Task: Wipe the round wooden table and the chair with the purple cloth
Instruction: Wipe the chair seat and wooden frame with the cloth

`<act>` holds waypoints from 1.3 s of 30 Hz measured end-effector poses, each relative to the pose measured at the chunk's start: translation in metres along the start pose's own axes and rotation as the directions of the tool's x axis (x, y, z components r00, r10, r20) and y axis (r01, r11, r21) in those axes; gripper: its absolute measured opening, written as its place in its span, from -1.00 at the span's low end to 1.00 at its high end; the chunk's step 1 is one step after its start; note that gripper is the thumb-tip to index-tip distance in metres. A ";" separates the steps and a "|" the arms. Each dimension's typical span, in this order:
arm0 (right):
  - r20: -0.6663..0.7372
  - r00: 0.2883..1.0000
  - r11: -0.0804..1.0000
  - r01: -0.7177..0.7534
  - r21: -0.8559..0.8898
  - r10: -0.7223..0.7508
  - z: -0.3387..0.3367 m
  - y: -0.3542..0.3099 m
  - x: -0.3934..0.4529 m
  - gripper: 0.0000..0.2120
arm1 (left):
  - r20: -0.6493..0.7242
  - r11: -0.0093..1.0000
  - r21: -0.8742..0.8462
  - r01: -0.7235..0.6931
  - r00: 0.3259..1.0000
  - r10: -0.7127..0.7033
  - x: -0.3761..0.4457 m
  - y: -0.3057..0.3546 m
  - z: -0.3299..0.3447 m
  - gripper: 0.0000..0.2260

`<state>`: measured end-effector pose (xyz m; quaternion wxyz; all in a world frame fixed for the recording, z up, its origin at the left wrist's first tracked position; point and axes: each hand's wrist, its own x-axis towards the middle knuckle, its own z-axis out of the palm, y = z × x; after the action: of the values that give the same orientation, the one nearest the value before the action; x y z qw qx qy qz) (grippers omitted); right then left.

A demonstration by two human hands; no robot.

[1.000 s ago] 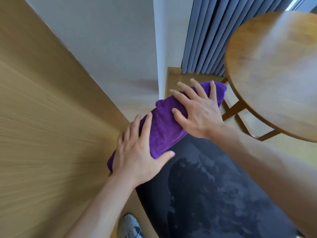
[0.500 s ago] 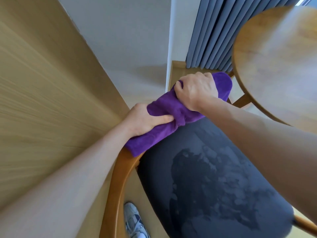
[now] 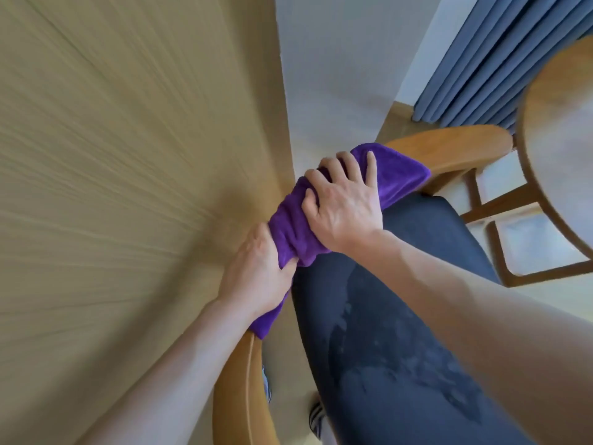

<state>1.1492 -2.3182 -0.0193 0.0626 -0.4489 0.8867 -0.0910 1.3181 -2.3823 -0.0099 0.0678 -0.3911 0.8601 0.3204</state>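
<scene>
- Both hands clamped on the purple cloth [image 3: 290,220], bunched over the curved wooden backrest rail [image 3: 449,146] of the chair [image 3: 401,316].
- Left hand [image 3: 256,271] gripping the nearer, lower end of the cloth, thumb and fingers wrapped around cloth and rail together.
- Right hand [image 3: 345,203] just beyond the left, fingers curled and pressing into the cloth higher along the rail; a loose purple corner sticking out past the right fingertips.
- Dark seat cushion [image 3: 417,364] directly right of and below both hands, mottled with patches that look damp.
- Round wooden table [image 3: 564,162] well to the right of the right hand, only its edge and legs showing.
- Probably mid-wipe on the rail: best done by keeping the cloth wrapped fully round the wood, sliding along the curve toward the bare far end beyond the right hand, with steady pressure and no gap between the two grips.
- Worth spreading the bunched cloth flatter for fuller contact.
- Worth bracing against the chair shifting toward the wood-panelled wall [image 3: 128,187] left of the left hand.
- No brand, label or readable writing anywhere in view.
</scene>
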 end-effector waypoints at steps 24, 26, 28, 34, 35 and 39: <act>0.235 0.806 0.823 0.456 0.339 -0.543 0.017 -0.103 -0.088 -0.55 | 0.100 0.615 -0.685 0.390 0.887 -0.451 -0.197 -0.024 0.007 -0.73; 0.334 0.796 0.859 0.426 0.283 -0.505 0.012 -0.119 -0.071 -0.61 | 0.218 0.424 -0.824 0.375 0.902 -0.374 -0.192 -0.034 0.007 -0.67; 0.475 0.771 0.905 0.358 0.228 -0.425 0.006 -0.135 -0.058 -0.67 | 0.306 0.242 -0.892 0.382 0.903 -0.301 -0.190 -0.039 0.005 -0.65; 0.367 0.833 0.907 0.344 0.243 -0.414 0.002 -0.131 -0.091 -0.65 | 0.055 0.281 -0.937 0.209 0.879 -0.473 -0.216 -0.031 0.034 -0.68; 0.330 0.835 0.891 0.361 0.275 -0.440 0.001 -0.129 -0.102 -0.67 | -0.026 0.341 -0.926 0.163 0.873 -0.487 -0.225 -0.029 0.043 -0.64; 0.225 0.827 0.831 0.418 0.367 -0.515 -0.002 -0.125 -0.149 -0.63 | -0.266 0.476 -0.879 -0.011 0.840 -0.472 -0.265 -0.017 0.081 -0.40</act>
<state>1.3350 -2.2705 0.0143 0.2464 -0.6477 0.7018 -0.1654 1.5005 -2.1748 0.0153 -0.3027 -0.5546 0.5122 0.5818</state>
